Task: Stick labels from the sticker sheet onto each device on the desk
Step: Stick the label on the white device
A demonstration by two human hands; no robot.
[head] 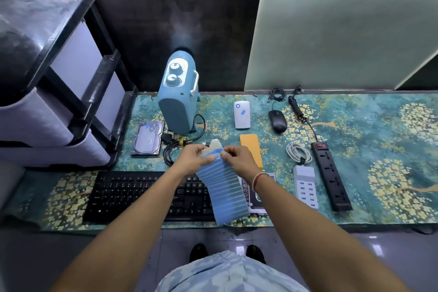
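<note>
I hold a sticker sheet with blue label strips above the desk. My left hand grips its upper left part. My right hand pinches a blue label at the sheet's top edge. The white power bank and the hard drive each carry a blue label. Also on the desk lie a blue heater, a black keyboard, a black mouse, a yellow device, a white USB hub and a black power strip.
A white coiled cable lies between the yellow device and the power strip. A black and white drawer unit stands at the left. A pale panel leans at the back right. A printed leaflet lies under my right wrist.
</note>
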